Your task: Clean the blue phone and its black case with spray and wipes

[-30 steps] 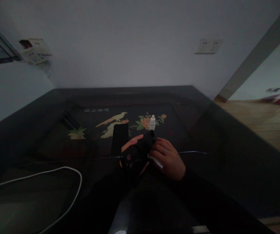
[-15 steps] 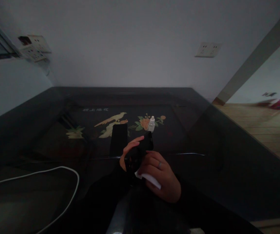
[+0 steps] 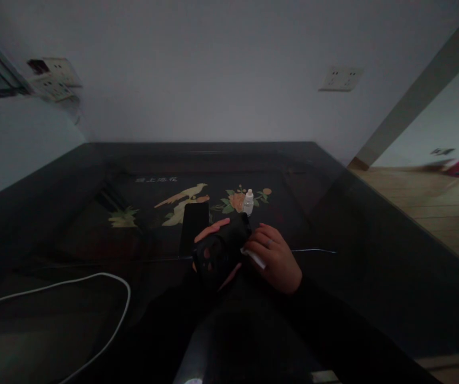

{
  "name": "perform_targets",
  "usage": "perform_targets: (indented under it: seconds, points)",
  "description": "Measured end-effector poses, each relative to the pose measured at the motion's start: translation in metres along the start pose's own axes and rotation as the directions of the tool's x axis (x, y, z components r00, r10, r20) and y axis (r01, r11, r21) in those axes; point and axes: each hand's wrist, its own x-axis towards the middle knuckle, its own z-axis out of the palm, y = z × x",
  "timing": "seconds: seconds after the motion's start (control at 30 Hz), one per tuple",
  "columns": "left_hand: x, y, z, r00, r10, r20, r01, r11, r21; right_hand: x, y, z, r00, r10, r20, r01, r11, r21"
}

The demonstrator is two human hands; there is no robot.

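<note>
My left hand (image 3: 212,229) is wrapped round a black phone case (image 3: 229,240), fingers along its far edge and the thumb side below. Skin tones show through round openings at the case's near end. In my right hand (image 3: 275,256), which wears a ring, a folded white wipe (image 3: 255,259) is pinched against the right edge of the case. A dark phone (image 3: 195,226) lies flat on the table just beyond my left hand. Past the case, a small clear bottle (image 3: 248,203) with a white cap stands upright.
The glossy black table (image 3: 333,213) has a bird-and-flower picture on its top and meets the wall at the back. A white cable (image 3: 113,276) curves across its left side. Wall sockets (image 3: 341,78) are at the back, and a wooden floor (image 3: 425,202) lies to the right.
My right hand with the wipe has moved up and right, from the case's near end to its right edge. The case has turned, so its round openings now show more.
</note>
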Motion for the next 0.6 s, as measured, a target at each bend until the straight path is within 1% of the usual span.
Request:
perform_targets:
  seconds: [0.07,0.13,0.17,0.2,0.23,0.27,0.3,0.33,0.37,0.4,0.43,0.47,0.5,0.53,0.6]
  points:
    - [0.004,0.006,-0.006,0.999,-0.023,0.031,0.02,0.995,0.094,0.001,0.006,-0.002,0.998,0.052,0.026,-0.053,0.998,0.03]
    - [0.007,0.007,-0.012,0.99,-0.132,0.043,0.127,0.986,0.112,0.001,0.008,-0.006,0.997,0.078,0.016,-0.079,0.988,0.13]
    - [0.007,0.006,-0.015,0.975,-0.212,0.07,0.208,0.976,0.057,0.001,0.008,-0.008,0.994,0.111,-0.012,-0.107,0.974,0.198]
    - [0.006,0.004,-0.016,0.946,-0.301,0.12,0.307,0.951,-0.038,0.002,0.008,-0.011,0.982,0.178,-0.059,-0.156,0.951,0.268]
    - [0.005,0.003,-0.017,0.908,-0.377,0.182,0.407,0.898,-0.166,0.002,0.009,-0.015,0.954,0.277,-0.112,-0.226,0.914,0.337]
    - [0.003,0.002,-0.017,0.867,-0.433,0.245,0.494,0.81,-0.316,0.003,0.01,-0.018,0.905,0.393,-0.163,-0.303,0.864,0.402]
    - [0.001,0.001,-0.016,0.828,-0.471,0.302,0.56,0.686,-0.464,0.004,0.012,-0.02,0.834,0.51,-0.21,-0.375,0.803,0.463]
    - [-0.001,0.001,-0.015,0.79,-0.503,0.351,0.604,0.541,-0.585,0.004,0.013,-0.022,0.757,0.607,-0.24,-0.429,0.74,0.518]
    - [-0.002,0.001,-0.014,0.744,-0.529,0.41,0.641,0.389,-0.662,0.005,0.014,-0.024,0.695,0.672,-0.255,-0.457,0.687,0.566]
    - [-0.003,0.001,-0.013,0.69,-0.543,0.479,0.674,0.239,-0.699,0.006,0.014,-0.024,0.656,0.708,-0.261,-0.463,0.651,0.601]
    - [-0.004,0.001,-0.011,0.63,-0.534,0.563,0.708,0.098,-0.699,0.007,0.012,-0.024,0.644,0.721,-0.256,-0.461,0.633,0.622]
    - [-0.003,0.001,-0.01,0.564,-0.506,0.652,0.747,-0.024,-0.665,0.007,0.01,-0.024,0.653,0.714,-0.253,-0.451,0.635,0.628]
    - [-0.003,0.002,-0.009,0.502,-0.473,0.724,0.778,-0.117,-0.617,0.006,0.006,-0.024,0.681,0.689,-0.249,-0.435,0.653,0.62]
    - [-0.003,0.002,-0.008,0.445,-0.445,0.777,0.803,-0.186,-0.566,0.006,0.002,-0.023,0.719,0.65,-0.247,-0.415,0.686,0.598]
    - [-0.003,0.001,-0.007,0.359,-0.413,0.837,0.825,-0.28,-0.491,0.003,-0.004,-0.022,0.801,0.536,-0.267,-0.351,0.782,0.515]
